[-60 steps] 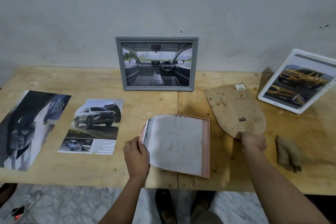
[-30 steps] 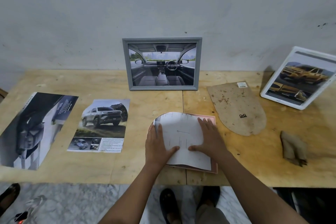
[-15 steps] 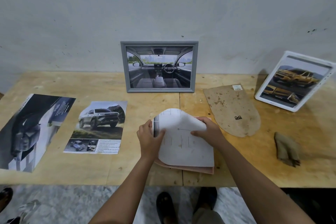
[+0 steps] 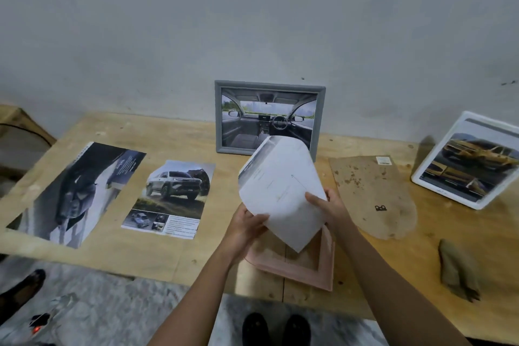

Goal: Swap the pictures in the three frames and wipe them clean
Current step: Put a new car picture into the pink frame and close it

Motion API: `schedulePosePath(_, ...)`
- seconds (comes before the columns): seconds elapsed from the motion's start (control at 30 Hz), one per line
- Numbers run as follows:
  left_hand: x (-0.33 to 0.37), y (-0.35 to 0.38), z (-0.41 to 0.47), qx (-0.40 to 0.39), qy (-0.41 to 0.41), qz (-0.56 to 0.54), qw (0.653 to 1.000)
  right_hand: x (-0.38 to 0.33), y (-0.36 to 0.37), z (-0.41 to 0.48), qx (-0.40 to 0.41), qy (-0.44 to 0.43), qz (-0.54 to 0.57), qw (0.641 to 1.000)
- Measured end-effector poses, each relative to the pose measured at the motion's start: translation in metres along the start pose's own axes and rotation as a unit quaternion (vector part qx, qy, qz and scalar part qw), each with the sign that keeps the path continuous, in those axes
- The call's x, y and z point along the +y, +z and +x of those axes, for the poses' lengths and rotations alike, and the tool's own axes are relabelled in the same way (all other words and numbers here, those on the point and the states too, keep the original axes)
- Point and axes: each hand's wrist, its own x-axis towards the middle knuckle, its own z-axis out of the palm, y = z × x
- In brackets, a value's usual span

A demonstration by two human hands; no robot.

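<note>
The picture sheet [image 4: 280, 191] is lifted over the pink frame [image 4: 325, 255], tilted, with its white back to the camera. The left hand [image 4: 247, 222] pinches its lower left edge with the thumb on top, and the right hand [image 4: 328, 205] grips its right edge. The pink frame lies flat at the near edge of the plywood table [image 4: 140, 250].

Just right of the pink frame lies a brown backing board [image 4: 370, 194]. Farther right are a crumpled cloth [image 4: 457, 270] and a leaning white frame [image 4: 471, 160] with a yellow car. Behind the pink frame, a grey frame [image 4: 266, 118] stands at the wall. To its left lie an SUV print [image 4: 171, 196] and a dark print [image 4: 75, 191].
</note>
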Motion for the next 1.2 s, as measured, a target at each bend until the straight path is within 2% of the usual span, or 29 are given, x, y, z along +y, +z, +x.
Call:
schedulePosePath(0.07,0.005,0.005,-0.003,0.010,0.019,0.005,1.000,0.000,0.005,0.002,-0.011,0.010,0.001,1.000)
schedulePosePath(0.13,0.018,0.002,0.001,0.067,0.030,0.022,0.997,-0.008,0.007,0.008,-0.029,0.012,0.000,0.999)
schedulePosePath(0.3,0.040,-0.028,-0.003,0.136,0.054,0.101,0.984,-0.030,0.020,0.012,-0.141,0.008,-0.020,0.990)
schedulePosePath(0.5,0.080,-0.082,-0.018,0.204,0.096,0.120,0.967,-0.063,0.087,0.024,-0.319,0.029,-0.076,0.944)
schedulePosePath(0.6,0.102,-0.133,-0.022,0.272,0.127,0.097,0.949,-0.074,0.140,0.027,-0.356,0.035,-0.082,0.930)
schedulePosePath(0.67,0.119,-0.163,-0.025,0.311,0.148,0.026,0.939,-0.080,0.176,0.026,-0.354,0.033,-0.094,0.930)
schedulePosePath(0.77,0.139,-0.222,-0.028,0.312,0.127,-0.027,0.941,-0.074,0.249,0.030,-0.283,0.018,-0.147,0.948)
schedulePosePath(0.87,0.156,-0.291,-0.025,0.302,0.091,0.038,0.948,-0.059,0.330,0.040,-0.210,0.016,-0.207,0.955)
schedulePosePath(1.07,0.201,-0.384,-0.020,0.331,0.091,0.204,0.917,-0.046,0.435,0.038,-0.251,0.144,-0.257,0.922)
schedulePosePath(1.2,0.206,-0.390,-0.016,0.368,0.113,0.253,0.888,-0.045,0.443,0.034,-0.276,0.129,-0.269,0.914)
